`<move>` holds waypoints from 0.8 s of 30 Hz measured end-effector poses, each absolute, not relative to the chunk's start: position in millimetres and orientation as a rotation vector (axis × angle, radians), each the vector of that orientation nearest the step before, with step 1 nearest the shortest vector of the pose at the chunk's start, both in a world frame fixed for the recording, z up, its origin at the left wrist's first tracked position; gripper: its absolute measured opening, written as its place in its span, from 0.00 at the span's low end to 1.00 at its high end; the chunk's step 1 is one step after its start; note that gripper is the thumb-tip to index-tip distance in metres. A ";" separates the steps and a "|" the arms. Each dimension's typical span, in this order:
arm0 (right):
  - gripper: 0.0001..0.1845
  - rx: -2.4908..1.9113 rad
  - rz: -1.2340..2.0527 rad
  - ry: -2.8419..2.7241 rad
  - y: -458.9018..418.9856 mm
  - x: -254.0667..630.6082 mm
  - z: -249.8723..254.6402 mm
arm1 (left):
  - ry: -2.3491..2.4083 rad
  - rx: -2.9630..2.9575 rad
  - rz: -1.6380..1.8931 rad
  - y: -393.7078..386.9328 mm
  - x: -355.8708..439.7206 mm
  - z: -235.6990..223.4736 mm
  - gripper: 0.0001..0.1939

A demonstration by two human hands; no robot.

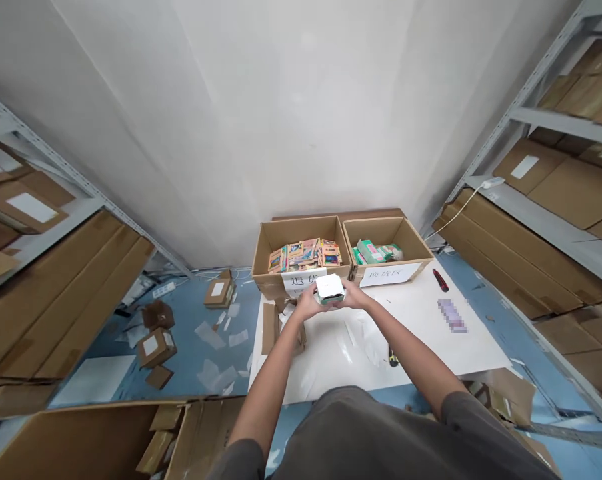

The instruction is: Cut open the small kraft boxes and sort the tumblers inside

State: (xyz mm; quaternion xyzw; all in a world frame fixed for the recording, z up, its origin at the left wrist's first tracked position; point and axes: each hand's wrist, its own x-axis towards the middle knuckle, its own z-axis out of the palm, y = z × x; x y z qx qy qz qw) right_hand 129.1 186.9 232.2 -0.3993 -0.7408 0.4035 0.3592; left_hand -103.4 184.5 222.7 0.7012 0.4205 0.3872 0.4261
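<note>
Two bare hands hold a small white-topped box with green lower sides before two labelled cartons.
The left hand [308,304] and right hand [353,295] press the small white-topped box [329,287] between them from opposite sides, probably to steady it, above a white sheet [431,327]; exact finger placement is unclear. Beyond, an open brown cardboard carton of colourful flat packs [265,286] adjoins another holding green-and-white boxes [419,249], their white paper labels facing the person, presumably for easy reading.

Bright, diffuse light, soft shadows; edges stretched, shelves [565,127] blurred
</note>
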 end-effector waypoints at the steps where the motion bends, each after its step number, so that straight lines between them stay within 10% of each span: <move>1: 0.46 -1.019 1.057 -1.909 189.8 126.8 244.8 | 1.039 1.750 0.964 188.1 -105.7 234.5 0.42; 24: 0.54 -1.154 1.112 -1.372 291.8 346.0 268.7 | 0.721 1.513 0.927 337.1 137.4 259.8 0.57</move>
